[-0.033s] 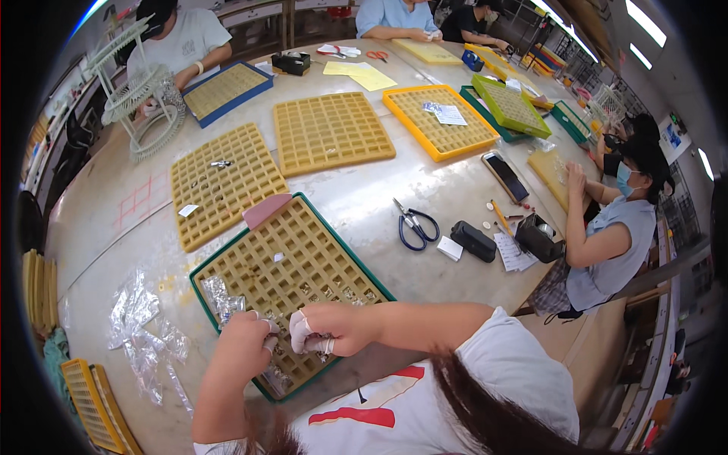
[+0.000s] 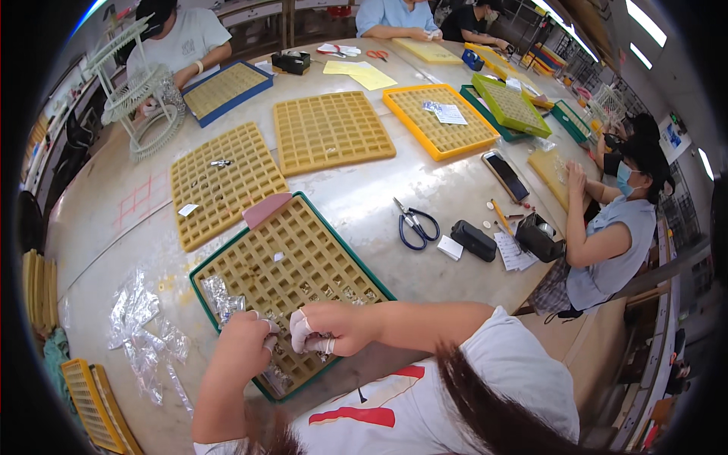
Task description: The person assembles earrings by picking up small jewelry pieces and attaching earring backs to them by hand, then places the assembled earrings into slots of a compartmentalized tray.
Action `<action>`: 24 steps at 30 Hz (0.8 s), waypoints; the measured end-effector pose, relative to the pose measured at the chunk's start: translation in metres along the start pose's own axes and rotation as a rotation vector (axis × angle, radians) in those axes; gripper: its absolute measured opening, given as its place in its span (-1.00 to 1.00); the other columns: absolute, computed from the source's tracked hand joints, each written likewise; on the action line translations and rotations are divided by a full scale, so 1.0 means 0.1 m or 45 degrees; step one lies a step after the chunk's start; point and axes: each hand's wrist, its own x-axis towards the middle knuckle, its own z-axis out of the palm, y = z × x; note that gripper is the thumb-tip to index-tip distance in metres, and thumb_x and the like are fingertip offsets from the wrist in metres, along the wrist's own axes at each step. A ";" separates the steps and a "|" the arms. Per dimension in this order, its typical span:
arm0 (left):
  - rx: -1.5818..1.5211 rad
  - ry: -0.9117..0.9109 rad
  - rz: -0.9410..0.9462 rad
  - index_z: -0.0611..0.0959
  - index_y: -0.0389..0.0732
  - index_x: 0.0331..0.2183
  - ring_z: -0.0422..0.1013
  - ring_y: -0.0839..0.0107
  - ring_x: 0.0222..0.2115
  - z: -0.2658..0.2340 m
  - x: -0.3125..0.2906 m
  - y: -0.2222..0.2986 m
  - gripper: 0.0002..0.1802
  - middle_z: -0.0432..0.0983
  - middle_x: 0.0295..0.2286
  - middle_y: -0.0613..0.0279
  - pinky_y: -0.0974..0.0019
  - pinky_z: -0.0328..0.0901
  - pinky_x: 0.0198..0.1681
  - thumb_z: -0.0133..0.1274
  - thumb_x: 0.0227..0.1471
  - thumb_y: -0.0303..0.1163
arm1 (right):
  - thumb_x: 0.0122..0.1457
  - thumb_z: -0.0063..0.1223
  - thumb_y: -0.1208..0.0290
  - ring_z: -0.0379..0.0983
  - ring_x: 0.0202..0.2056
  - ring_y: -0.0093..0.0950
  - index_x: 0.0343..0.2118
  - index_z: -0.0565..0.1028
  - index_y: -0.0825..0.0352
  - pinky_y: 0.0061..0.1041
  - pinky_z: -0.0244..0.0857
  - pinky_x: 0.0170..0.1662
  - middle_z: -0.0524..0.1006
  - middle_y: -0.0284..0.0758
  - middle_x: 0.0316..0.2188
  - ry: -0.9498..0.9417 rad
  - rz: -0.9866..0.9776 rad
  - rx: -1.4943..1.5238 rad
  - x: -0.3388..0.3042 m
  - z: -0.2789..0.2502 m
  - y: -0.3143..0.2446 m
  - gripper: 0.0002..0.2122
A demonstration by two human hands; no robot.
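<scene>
Right in front of me lies a tan grid tray (image 2: 262, 244) with many small square pockets, set inside a green tray (image 2: 326, 218). My left hand (image 2: 246, 339) is over its near left part, fingers bent together in a pinch. Close beside it, my right hand (image 2: 337, 327) is closed too, thumb and fingers pressed together above the pockets. White finger covers show on both hands. What either holds is too small to make out. Small shiny metal pieces (image 2: 349, 294) sit in nearby pockets. Clear plastic bags (image 2: 221, 297) lie on the tray's left side.
Crumpled clear bags (image 2: 144, 334) lie left of the tray. Beyond it are two more tan grid trays (image 2: 334, 133) and a yellow-framed tray (image 2: 440, 121). Blue-handled pliers (image 2: 413, 225), a black case (image 2: 474, 241) and a phone (image 2: 506, 176) lie rightward. A co-worker (image 2: 618, 220) sits at the right.
</scene>
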 end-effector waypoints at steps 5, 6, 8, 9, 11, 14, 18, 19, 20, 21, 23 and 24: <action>0.016 0.004 -0.018 0.77 -0.15 -0.36 0.41 -0.02 -0.32 0.03 0.01 -0.01 -0.77 0.49 -0.48 0.00 0.03 0.33 -0.22 0.20 -0.19 -0.51 | 0.13 0.13 0.58 0.41 -0.34 -0.25 -0.29 0.54 0.29 -0.34 0.28 -0.27 0.51 -0.28 -0.40 -0.037 0.055 -0.056 -0.01 -0.04 0.00 -0.91; 0.030 -0.003 0.008 0.77 -0.15 -0.35 0.41 -0.02 -0.32 0.02 0.01 -0.03 -0.77 0.49 -0.48 0.01 0.03 0.33 -0.22 0.21 -0.19 -0.50 | 0.13 0.13 0.58 0.41 -0.34 -0.25 -0.29 0.54 0.29 -0.34 0.28 -0.27 0.51 -0.28 -0.40 -0.035 0.055 -0.058 -0.02 -0.04 0.01 -0.91; 0.045 -0.008 0.038 0.76 -0.16 -0.34 0.41 -0.02 -0.32 0.00 0.02 -0.02 -0.77 0.49 -0.49 0.01 0.03 0.33 -0.22 0.22 -0.18 -0.50 | 0.16 0.14 0.53 0.41 -0.37 -0.26 -0.30 0.54 0.29 -0.34 0.29 -0.29 0.51 -0.29 -0.41 -0.023 0.058 -0.061 -0.02 -0.04 0.02 -0.94; 0.062 -0.001 0.040 0.76 -0.16 -0.33 0.41 -0.02 -0.32 -0.02 0.01 0.01 -0.76 0.50 -0.48 0.01 0.03 0.33 -0.22 0.22 -0.18 -0.49 | 0.16 0.14 0.53 0.41 -0.37 -0.26 -0.30 0.54 0.29 -0.34 0.29 -0.29 0.51 -0.29 -0.41 -0.023 0.058 -0.061 -0.02 -0.04 0.02 -0.94; 0.081 0.007 0.047 0.76 -0.16 -0.32 0.41 -0.02 -0.32 -0.03 -0.01 0.02 -0.75 0.50 -0.48 0.01 0.03 0.33 -0.21 0.22 -0.18 -0.49 | 0.16 0.14 0.53 0.41 -0.38 -0.27 -0.31 0.55 0.29 -0.34 0.30 -0.31 0.52 -0.29 -0.43 -0.008 0.096 -0.071 -0.03 -0.03 0.00 -0.94; 0.042 0.085 0.067 0.75 -0.16 -0.30 0.41 -0.02 -0.31 -0.03 -0.05 0.04 -0.71 0.50 -0.46 0.00 0.03 0.34 -0.20 0.23 -0.20 -0.50 | 0.17 0.15 0.52 0.42 -0.38 -0.28 -0.32 0.55 0.30 -0.35 0.31 -0.32 0.52 -0.30 -0.43 0.027 0.072 -0.121 -0.03 0.01 -0.02 -0.95; 0.076 0.176 0.013 0.73 -0.20 -0.33 0.40 -0.01 -0.26 -0.04 -0.12 0.07 -0.76 0.49 -0.43 0.02 0.03 0.34 -0.17 0.19 -0.19 -0.54 | 0.16 0.14 0.53 0.45 -0.39 -0.27 -0.32 0.55 0.30 -0.34 0.32 -0.31 0.53 -0.29 -0.44 0.045 0.064 -0.104 -0.03 0.07 -0.01 -0.95; 0.108 0.161 -0.068 0.72 -0.22 -0.32 0.39 -0.05 -0.25 -0.02 -0.17 0.04 -0.72 0.48 -0.43 -0.01 0.01 0.32 -0.17 0.16 -0.23 -0.58 | 0.14 0.17 0.50 0.45 -0.39 -0.27 -0.34 0.55 0.28 -0.34 0.33 -0.31 0.53 -0.28 -0.44 0.066 0.070 -0.110 -0.02 0.06 0.02 -0.95; 0.156 0.104 -0.093 0.70 -0.24 -0.35 0.39 -0.06 -0.23 -0.03 -0.14 0.00 -0.74 0.48 -0.41 -0.02 0.01 0.32 -0.15 0.14 -0.23 -0.59 | 0.13 0.19 0.47 0.46 -0.39 -0.27 -0.35 0.55 0.27 -0.34 0.33 -0.32 0.52 -0.27 -0.44 0.085 0.080 -0.105 -0.01 0.04 0.06 -0.95; 0.205 0.044 -0.123 0.68 -0.26 -0.37 0.38 -0.07 -0.22 -0.07 -0.16 -0.05 -0.77 0.48 -0.39 -0.03 0.01 0.32 -0.14 0.13 -0.23 -0.60 | 0.13 0.19 0.47 0.50 -0.36 -0.26 -0.35 0.56 0.26 -0.35 0.36 -0.29 0.54 -0.25 -0.43 0.096 0.074 -0.176 -0.01 0.05 0.07 -0.95; 0.178 0.121 -0.095 0.65 -0.28 -0.40 0.38 -0.07 -0.23 -0.13 -0.17 -0.10 -0.83 0.47 -0.37 -0.03 0.03 0.32 -0.12 0.15 -0.20 -0.57 | 0.11 0.18 0.49 0.52 -0.36 -0.23 -0.32 0.57 0.29 -0.34 0.39 -0.28 0.55 -0.21 -0.42 0.228 0.258 -0.266 0.02 0.06 -0.03 -0.92; 0.134 0.119 -0.057 0.65 -0.27 -0.38 0.38 -0.06 -0.23 -0.15 -0.12 -0.15 -0.82 0.47 -0.38 -0.02 0.03 0.32 -0.13 0.16 -0.18 -0.55 | 0.11 0.17 0.52 0.50 -0.39 -0.29 -0.30 0.57 0.30 -0.38 0.39 -0.30 0.55 -0.23 -0.41 0.387 0.348 -0.360 0.03 0.06 -0.11 -0.90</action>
